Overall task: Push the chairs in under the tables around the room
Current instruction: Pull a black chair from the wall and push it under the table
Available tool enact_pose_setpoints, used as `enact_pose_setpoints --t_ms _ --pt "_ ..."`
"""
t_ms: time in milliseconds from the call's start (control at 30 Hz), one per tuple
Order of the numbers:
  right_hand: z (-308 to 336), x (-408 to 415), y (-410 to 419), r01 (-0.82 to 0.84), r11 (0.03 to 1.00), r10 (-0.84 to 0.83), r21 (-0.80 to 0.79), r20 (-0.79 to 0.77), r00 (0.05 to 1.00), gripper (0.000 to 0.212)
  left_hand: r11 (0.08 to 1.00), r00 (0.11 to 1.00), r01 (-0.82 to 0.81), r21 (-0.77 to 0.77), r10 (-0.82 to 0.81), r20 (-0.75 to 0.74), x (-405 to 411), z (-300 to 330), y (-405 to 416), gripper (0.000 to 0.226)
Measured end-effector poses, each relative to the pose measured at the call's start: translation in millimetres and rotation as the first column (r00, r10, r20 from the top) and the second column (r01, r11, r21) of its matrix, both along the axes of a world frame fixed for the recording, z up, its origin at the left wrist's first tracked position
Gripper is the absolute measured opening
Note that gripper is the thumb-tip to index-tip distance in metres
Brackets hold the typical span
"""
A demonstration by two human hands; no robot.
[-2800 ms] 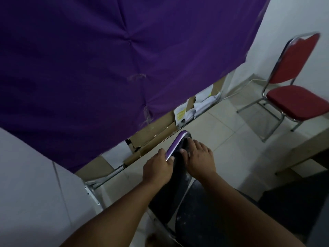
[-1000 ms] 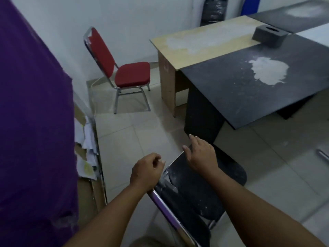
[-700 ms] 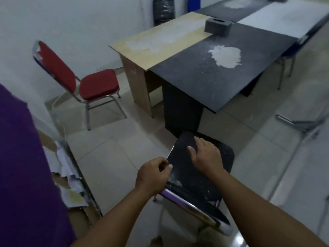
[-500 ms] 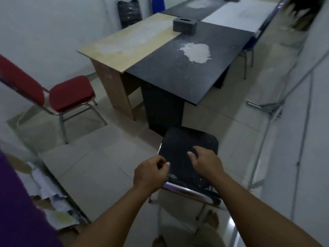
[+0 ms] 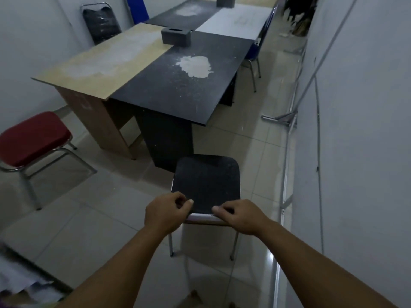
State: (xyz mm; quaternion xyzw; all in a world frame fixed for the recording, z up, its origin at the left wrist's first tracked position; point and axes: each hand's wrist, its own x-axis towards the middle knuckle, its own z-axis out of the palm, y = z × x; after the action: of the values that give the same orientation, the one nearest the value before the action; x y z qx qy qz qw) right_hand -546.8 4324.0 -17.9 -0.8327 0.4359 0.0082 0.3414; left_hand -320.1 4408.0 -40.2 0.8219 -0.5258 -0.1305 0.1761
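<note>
Head view: left hand and right hand curled over top rail of black chair, seat front near end of black table, not under. Push straight, evenly, steering toward an open side.

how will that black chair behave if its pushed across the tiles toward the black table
The black chair probably slides easily: thin metal legs on glossy tile. It looks light, so pushing high at the backrest, where the left hand and right hand grip, may tip it forward if a leg catches. Its frame seems rigid.
</note>
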Motion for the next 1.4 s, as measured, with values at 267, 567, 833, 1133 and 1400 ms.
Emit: enact_pose_setpoints --t_ms 267,567,833,1133,1400 --pt "-1.3 -4.9 23.7 -0.193 0.926 0.099 -0.325 -0.285 0.953 0.038 0.999 0.995 0.031 0.006 -0.032 0.091 -7.4 3.5 -0.4 0.043" --pt "-20.8 -14.3 40.4 -0.092 0.895 -0.011 -0.437 -0.227 0.974 0.028 0.988 0.979 0.154 0.004 -0.153 0.131 -8.1 6.3 -9.6 0.043" --pt "-30.1 -11.0 31.6 0.176 0.841 -0.264 -0.512 -0.105 0.959 0.031 0.945 0.939 0.326 -0.005 -0.324 0.113 -6.0 9.9 -65.9 0.047" --pt "-40.2 3.5 -10.9 0.231 0.795 -0.318 -0.561 -0.062 0.946 0.027 0.900 0.889 0.428 0.079 -0.435 0.140 10.4 6.4 -101.2 0.058" --pt "-39.8 -0.1 -68.8 0.167 0.794 -0.298 -0.585 -0.135 0.945 0.033 0.912 0.891 0.409 0.032 -0.407 0.199 3.5 11.1 -147.3 0.060"
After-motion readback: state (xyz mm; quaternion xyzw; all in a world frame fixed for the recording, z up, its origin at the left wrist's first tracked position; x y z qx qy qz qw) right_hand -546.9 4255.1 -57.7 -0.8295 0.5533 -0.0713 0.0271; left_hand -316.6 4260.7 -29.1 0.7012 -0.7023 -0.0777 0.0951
